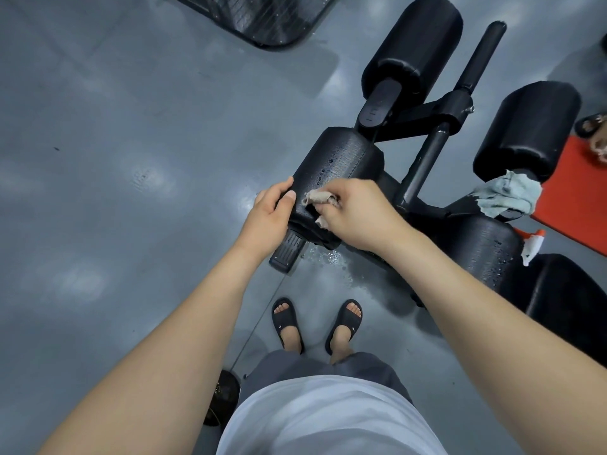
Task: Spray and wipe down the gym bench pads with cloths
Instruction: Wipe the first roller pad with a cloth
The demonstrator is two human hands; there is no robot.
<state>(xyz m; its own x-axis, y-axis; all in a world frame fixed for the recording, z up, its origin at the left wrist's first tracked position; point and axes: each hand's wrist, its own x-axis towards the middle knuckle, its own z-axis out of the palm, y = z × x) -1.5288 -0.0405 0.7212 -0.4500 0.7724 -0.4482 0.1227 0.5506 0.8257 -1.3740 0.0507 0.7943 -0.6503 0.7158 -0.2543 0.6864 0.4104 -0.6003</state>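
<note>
A black cylindrical padded roller sits at centre. The left hand grips its near left end; the right hand holds a crumpled beige cloth against its near right side. A larger black roller lies beyond it. Rightward, a rumpled pale-blue rag lies between a far black cushion and a near black cushion.

Centre: beige cloth, mostly hidden inside the right hand; only crumpled ends show. Lower right: spray bottle, largely hidden behind a black roller pad. Red pad, cut by the right edge. Top: dark ribbed plate, cut by the upper edge; identity unclear.
</note>
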